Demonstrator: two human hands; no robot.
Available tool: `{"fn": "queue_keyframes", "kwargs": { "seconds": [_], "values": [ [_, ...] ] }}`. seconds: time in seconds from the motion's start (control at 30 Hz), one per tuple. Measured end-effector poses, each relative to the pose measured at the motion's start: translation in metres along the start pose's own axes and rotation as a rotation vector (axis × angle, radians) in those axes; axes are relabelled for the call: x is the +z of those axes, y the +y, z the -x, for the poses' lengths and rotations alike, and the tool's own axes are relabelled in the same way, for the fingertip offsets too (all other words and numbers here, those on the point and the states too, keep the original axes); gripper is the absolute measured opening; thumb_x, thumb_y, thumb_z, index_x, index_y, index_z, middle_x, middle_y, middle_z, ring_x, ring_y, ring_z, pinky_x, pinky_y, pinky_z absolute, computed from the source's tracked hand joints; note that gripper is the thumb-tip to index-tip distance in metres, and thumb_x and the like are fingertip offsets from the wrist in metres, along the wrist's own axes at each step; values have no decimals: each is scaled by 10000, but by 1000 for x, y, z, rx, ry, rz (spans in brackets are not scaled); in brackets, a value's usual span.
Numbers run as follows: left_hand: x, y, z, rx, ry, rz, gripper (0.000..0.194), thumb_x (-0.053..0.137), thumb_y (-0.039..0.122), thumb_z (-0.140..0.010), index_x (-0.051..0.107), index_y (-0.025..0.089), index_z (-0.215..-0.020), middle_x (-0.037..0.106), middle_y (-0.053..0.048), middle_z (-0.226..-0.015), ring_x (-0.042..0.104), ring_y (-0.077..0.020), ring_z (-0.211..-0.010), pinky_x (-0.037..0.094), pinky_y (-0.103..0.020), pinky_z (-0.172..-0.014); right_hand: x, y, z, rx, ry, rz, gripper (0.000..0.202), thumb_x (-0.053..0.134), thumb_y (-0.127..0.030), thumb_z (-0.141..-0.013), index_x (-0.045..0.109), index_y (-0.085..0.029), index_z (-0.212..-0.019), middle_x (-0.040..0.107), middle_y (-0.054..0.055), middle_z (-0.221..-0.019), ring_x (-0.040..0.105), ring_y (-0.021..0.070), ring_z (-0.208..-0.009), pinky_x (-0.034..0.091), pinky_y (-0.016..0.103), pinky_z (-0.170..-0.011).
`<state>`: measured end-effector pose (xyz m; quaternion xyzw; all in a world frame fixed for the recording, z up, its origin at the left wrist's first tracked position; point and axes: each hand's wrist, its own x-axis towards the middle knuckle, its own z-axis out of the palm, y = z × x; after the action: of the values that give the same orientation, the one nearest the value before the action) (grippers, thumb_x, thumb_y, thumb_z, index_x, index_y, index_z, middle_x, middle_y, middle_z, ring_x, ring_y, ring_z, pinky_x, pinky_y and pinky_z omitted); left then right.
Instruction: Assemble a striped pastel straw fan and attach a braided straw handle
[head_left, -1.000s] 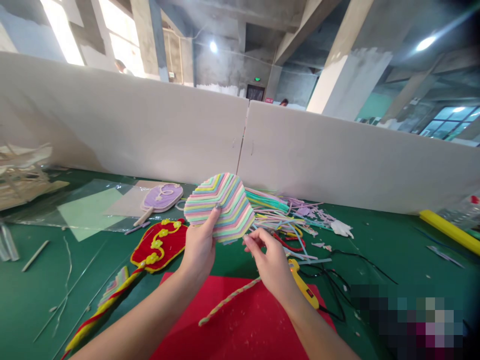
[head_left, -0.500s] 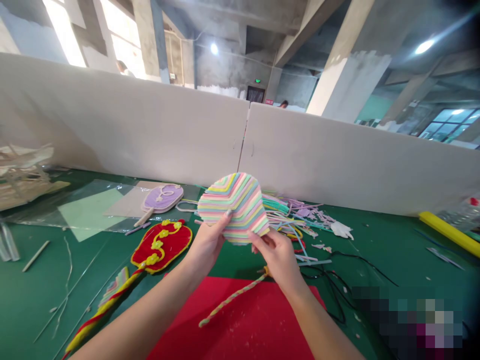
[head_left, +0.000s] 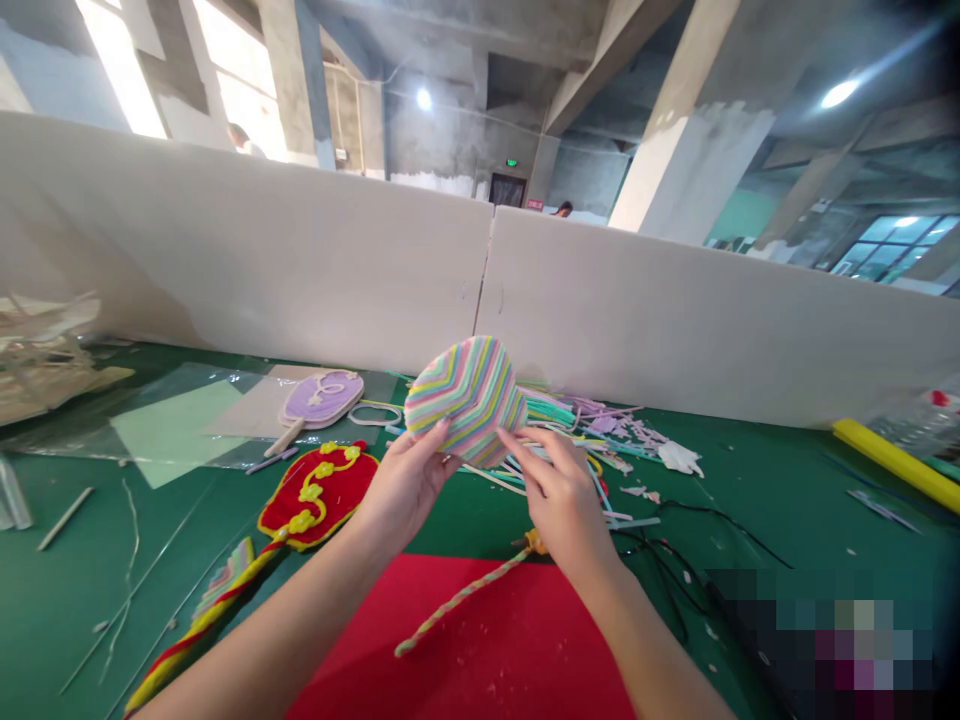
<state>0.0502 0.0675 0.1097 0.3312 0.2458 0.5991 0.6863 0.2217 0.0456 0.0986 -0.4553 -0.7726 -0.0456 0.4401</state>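
The left hand [head_left: 412, 470] pinches a striped chenille disc [head_left: 469, 395] between thumb and fingers; the right hand [head_left: 566, 490] touches its edge, grip unclear. Probably edge-checking; the next move calls for steady left support.

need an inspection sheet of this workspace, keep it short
Surface: green table, red sheet on it
Things: striped disc, held up; braided cord, mostly on the red sheet
Clutter: coloured strips, white scrap, at right; red fan, purple fan, at left
Grips: left grip holds the striped disc's lower left; right grip touches its lower right edge
Cables: black cable, looped, right of the red sheet
Surroundings: white partition behind the green table; lit green sign beyond
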Motion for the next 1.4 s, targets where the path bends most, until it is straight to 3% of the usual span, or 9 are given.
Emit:
{"fn": "queue_keyframes", "kwargs": {
  "seconds": [0.13,0.2,0.3,0.43,0.63,0.8,0.93,1.23,1.4],
  "values": [
    [-14,6,-12,-60,13,-49,246,633,196,-761,660,138,-999,701,-99,-1004,665,-221,-901,543,-290,-765,-16,1,-7,324,48,-328,300,490,-229,-853,583,-251,-1138,609,76,-1113,569,200,-1034,470,368,-889],
    [-17,8,-14,-79,24,-76,238,641,193,-750,666,132,-979,708,-104,-980,675,-223,-867,553,-288,-731,-23,6,-11,526,59,-493,354,572,-338,-805,568,-227,-1142,633,89,-1092,588,213,-1022,491,366,-858],
    [-18,8,-14,-117,19,-122,236,664,197,-730,676,120,-952,717,-112,-935,684,-221,-823,559,-263,-673,-23,12,-14,742,-90,-785,452,634,-434,-733,584,-199,-1115,673,91,-1025,622,224,-977,511,349,-816],
    [-17,4,-11,-163,-25,-178,290,693,224,-708,678,117,-977,719,-124,-918,682,-238,-834,559,-277,-671,-13,8,-14,868,-229,-992,499,679,-470,-674,613,-172,-1069,694,88,-962,660,225,-854,538,321,-697],
    [-12,-5,-7,-127,-19,-239,387,729,279,-672,671,117,-1018,700,-140,-992,668,-266,-887,541,-347,-767,-2,0,-10,798,-157,-954,489,703,-492,-623,657,-179,-996,707,70,-906,664,236,-815,543,345,-686],
    [-12,-2,-11,16,169,-175,419,765,286,-617,680,117,-991,706,-123,-981,671,-260,-872,538,-349,-783,3,10,-9,786,-169,-855,418,659,-494,-677,662,-172,-944,709,77,-883,666,240,-816,547,351,-679],
    [-18,3,-17,121,283,-125,418,758,262,-625,669,134,-1013,707,-96,-989,670,-239,-876,546,-317,-764,3,13,-7,666,-218,-690,272,640,-426,-720,685,-182,-829,708,70,-861,660,224,-824,522,349,-747],
    [-20,4,-17,147,307,-98,395,746,251,-640,664,133,-1008,694,-99,-1028,659,-239,-913,545,-315,-770,5,8,-2,426,-197,-313,140,600,-316,-766,669,-197,-739,679,30,-757,592,167,-662,448,273,-600],
    [-20,2,-18,135,295,-109,385,741,253,-650,665,132,-1008,695,-99,-1026,659,-241,-907,551,-313,-745,2,8,-2,407,-227,-289,160,545,-298,-812,638,-197,-730,651,13,-704,567,156,-628,428,269,-614]
  ]
}}
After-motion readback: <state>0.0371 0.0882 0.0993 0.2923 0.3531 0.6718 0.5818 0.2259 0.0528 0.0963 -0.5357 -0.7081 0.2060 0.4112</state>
